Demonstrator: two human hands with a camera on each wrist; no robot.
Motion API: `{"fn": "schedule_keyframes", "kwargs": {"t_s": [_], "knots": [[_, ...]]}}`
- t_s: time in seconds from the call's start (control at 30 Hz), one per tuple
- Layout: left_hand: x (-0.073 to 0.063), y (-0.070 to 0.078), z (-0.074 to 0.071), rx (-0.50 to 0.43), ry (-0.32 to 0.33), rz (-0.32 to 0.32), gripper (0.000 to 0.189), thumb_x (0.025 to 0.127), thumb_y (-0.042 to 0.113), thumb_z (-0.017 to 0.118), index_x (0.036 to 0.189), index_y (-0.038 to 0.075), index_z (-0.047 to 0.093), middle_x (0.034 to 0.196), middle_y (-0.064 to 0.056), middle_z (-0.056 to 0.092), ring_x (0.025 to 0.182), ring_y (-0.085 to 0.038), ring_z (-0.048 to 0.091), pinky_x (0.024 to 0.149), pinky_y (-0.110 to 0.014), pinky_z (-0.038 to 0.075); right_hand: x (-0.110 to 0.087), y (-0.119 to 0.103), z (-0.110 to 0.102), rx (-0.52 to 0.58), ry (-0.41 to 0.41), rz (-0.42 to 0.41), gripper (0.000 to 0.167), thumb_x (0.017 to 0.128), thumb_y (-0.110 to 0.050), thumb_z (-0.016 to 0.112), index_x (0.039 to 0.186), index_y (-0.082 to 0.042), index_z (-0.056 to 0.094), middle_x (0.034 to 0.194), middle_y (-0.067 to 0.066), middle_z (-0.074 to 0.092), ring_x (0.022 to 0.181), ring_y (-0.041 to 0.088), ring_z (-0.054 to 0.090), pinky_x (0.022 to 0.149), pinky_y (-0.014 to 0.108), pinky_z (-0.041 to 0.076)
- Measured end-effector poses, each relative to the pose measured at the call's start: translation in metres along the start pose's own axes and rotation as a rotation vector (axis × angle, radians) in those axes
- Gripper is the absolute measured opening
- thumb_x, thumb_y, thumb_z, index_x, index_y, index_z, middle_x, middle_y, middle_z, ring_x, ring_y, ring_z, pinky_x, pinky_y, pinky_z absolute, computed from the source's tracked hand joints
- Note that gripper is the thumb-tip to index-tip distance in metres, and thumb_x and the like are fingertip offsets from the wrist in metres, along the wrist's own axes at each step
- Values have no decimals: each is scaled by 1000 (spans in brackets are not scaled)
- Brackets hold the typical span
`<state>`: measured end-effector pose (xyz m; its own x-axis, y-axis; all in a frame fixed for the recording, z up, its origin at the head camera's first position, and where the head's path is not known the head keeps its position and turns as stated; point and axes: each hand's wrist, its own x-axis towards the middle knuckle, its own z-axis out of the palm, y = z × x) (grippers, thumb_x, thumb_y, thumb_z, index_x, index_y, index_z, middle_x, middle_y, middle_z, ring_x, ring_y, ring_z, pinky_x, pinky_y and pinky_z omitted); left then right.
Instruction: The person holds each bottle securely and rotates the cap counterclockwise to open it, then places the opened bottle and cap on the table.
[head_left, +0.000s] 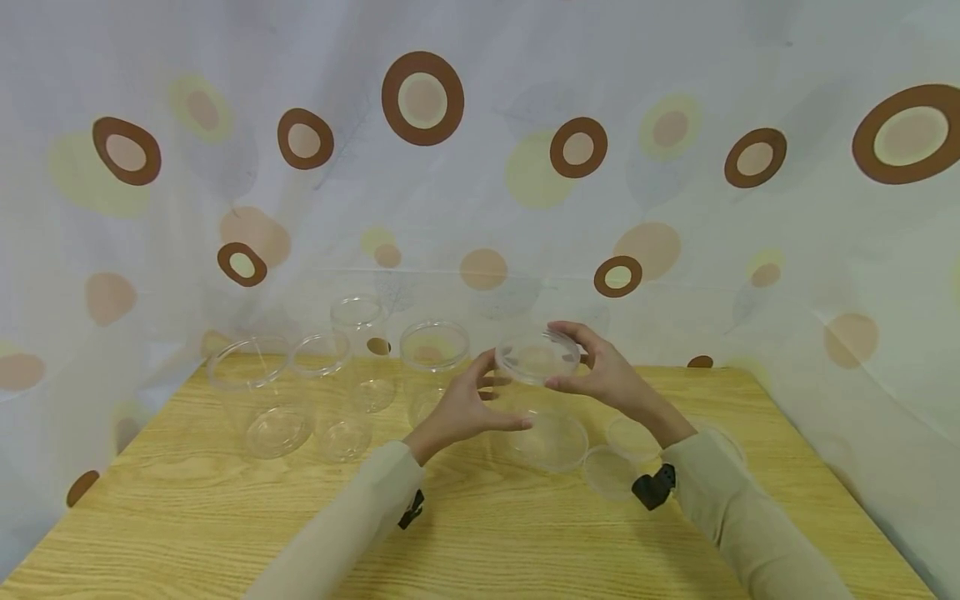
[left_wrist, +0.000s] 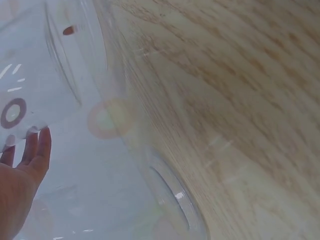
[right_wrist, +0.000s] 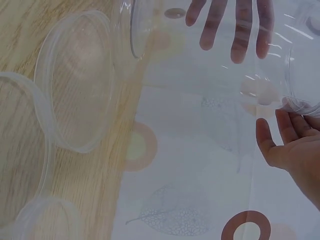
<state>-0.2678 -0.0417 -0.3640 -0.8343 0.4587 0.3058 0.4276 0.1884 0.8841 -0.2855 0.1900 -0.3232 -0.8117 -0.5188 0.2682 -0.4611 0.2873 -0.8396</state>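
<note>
A clear round jar (head_left: 504,397) stands between my hands at the middle right of the table. My left hand (head_left: 461,408) curves round its side, thumb in front and fingers spread behind. My right hand (head_left: 600,371) grips the jar's rim (head_left: 536,357) from the right, with the thumb low and fingers over the far edge. Through the clear wall, the right wrist view shows the left fingers (right_wrist: 240,35) on the far side, while the right hand (right_wrist: 300,145) touches the rim. In the left wrist view the left fingers (left_wrist: 37,150) meet the jar's wall.
Several clear jars stand on the left: a wide one (head_left: 251,383), a smaller one (head_left: 322,354), a tall one (head_left: 358,310) and one (head_left: 435,346) beside my left hand. Translucent lids (head_left: 611,473) lie on the wooden table (head_left: 480,542). A patterned curtain (head_left: 480,208) hangs behind.
</note>
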Motion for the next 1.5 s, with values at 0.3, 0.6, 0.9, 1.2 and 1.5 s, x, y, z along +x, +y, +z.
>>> {"fn": "schedule_keyframes", "kwargs": {"t_s": [0.3, 0.6, 0.9, 1.2, 1.5], "knots": [[7, -23, -2, 36, 5, 43, 90, 63, 25, 84, 137, 34, 33, 135, 0, 46, 114, -22, 54, 92, -37, 47, -1, 2, 0, 15, -15, -30, 70, 80, -12, 70, 138, -11, 32, 139, 15, 33, 119, 34, 42, 90, 41, 45], [6, -17, -5, -4, -28, 35, 90, 64, 14, 83, 138, 25, 34, 136, -3, 44, 115, -28, 53, 94, -48, 44, -2, 6, -1, 13, -14, -36, 70, 79, -11, 71, 138, -11, 32, 139, 14, 33, 119, 36, 42, 88, 38, 46], [-2, 5, -5, -49, -79, 19, 90, 72, 8, 76, 144, 14, 22, 145, -11, 30, 125, -38, 41, 100, -52, 36, -1, 2, 4, 17, 13, 6, 72, 81, -14, 70, 140, -14, 29, 141, 13, 30, 121, 39, 38, 83, 39, 49], [-5, 9, -2, 2, -48, -34, 95, 71, 14, 79, 145, 21, 19, 145, -8, 29, 127, -34, 40, 101, -49, 36, -1, 0, 7, 14, 15, 53, 75, 81, -19, 70, 142, -17, 27, 144, 13, 26, 121, 42, 38, 79, 36, 51], [-6, 9, -5, 25, -44, 3, 91, 68, 12, 80, 142, 19, 27, 140, -2, 40, 119, -29, 49, 97, -46, 42, 1, 1, 7, 40, -27, 13, 72, 81, -16, 70, 141, -15, 30, 143, 16, 29, 118, 38, 43, 79, 32, 51]]}}
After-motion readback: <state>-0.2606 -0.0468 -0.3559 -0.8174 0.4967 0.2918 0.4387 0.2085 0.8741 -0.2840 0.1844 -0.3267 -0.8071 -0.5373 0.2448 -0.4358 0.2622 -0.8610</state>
